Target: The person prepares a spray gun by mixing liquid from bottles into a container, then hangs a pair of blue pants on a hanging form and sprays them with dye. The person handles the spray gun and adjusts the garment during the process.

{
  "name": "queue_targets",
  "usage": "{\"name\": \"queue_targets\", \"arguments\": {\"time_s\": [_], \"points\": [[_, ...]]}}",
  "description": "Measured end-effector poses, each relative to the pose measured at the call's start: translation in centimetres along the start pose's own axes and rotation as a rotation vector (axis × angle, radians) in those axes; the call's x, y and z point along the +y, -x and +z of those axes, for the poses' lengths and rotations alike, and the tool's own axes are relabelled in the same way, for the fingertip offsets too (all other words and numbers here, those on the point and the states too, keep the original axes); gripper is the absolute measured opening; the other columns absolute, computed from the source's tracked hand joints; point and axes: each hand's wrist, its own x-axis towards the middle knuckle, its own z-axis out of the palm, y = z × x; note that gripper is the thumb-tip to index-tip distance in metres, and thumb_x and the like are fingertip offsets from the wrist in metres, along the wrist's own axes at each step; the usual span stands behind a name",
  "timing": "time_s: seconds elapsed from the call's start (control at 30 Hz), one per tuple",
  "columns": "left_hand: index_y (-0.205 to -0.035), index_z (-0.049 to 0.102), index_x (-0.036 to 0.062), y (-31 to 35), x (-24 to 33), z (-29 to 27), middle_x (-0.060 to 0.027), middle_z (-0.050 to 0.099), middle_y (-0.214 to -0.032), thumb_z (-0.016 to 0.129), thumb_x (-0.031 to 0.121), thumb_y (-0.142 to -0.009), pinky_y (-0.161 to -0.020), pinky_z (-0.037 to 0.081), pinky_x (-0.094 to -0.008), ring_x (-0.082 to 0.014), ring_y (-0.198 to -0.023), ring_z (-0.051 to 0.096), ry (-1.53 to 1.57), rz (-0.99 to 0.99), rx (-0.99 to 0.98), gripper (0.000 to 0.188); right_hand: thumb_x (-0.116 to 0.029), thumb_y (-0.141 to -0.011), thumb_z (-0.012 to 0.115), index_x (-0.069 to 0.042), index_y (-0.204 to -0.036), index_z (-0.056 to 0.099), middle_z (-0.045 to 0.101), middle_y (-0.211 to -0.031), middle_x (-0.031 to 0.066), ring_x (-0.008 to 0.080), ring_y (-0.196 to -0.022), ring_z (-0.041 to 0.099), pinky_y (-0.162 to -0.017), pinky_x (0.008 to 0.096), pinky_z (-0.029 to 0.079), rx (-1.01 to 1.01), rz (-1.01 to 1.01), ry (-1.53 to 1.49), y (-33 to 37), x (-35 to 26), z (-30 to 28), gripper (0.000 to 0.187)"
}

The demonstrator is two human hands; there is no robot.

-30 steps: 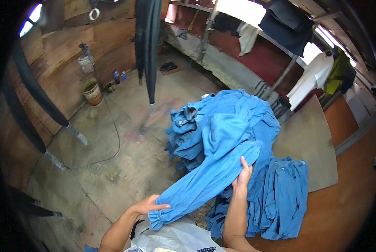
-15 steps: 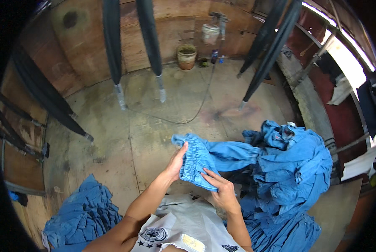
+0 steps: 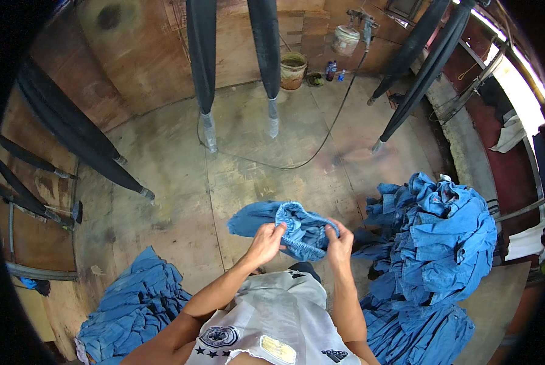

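Between my two hands hangs a pair of blue denim pants (image 3: 257,219) with a gathered elastic waistband. My left hand (image 3: 266,243) grips the near left side of the band, thumb on top. On the band's right side, my right hand (image 3: 340,238) is closed on the edge. The waist opening is stretched apart and faces up toward me, while the rest of the cloth spreads off to the left. A big heap of similar blue denim garments (image 3: 446,237) rises at my right, separate from the piece I hold.
More blue denim lies in a stack (image 3: 135,298) at the lower left. Long dark tubes with pale ends (image 3: 208,131) hang over the floor. A thin hose (image 3: 315,155) curves across the floor to a spray gun (image 3: 368,24) by the back wall, near a dirty bucket (image 3: 293,72).
The pants have come away from the right-hand heap and swung left. My right hand has shifted onto the waistband's right side, and the opening is now spread. The view has turned slightly.
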Motion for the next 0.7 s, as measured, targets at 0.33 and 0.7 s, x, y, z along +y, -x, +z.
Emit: {"name": "queue_targets", "arguments": {"time_s": [0.33,0.7], "points": [[-0.116,0.059,-0.0122,0.4,5.0,-4.8,-0.0310,0.065,-0.106,0.073,0.032,-0.087,-0.087,0.053,-0.0500,-0.0396,-0.097,0.068,-0.848,0.036,0.120,0.055,-0.011,-0.091,0.061,0.001,-0.117,0.073,0.068,-0.085,0.0003,0.0082,-0.076,0.057,-0.071,0.0242,0.046,-0.279,-0.015,0.180,-5.0,-4.3,2.5,0.031],[-0.094,0.073,-0.0003,-9.6,12.6,-4.1,-0.0225,0.070,-0.079,0.068,0.030,-0.090,-0.075,0.052,-0.0495,-0.0398,-0.080,0.069,-0.678,0.174,0.067,0.031,0.002,-0.086,0.069,-0.001,-0.133,0.063,0.071,-0.099,0.0085,0.0148,-0.087,0.065,-0.081,0.0294,0.053,-0.662,-0.221,0.563,-13.5,-8.8,-4.7,0.048]]}}
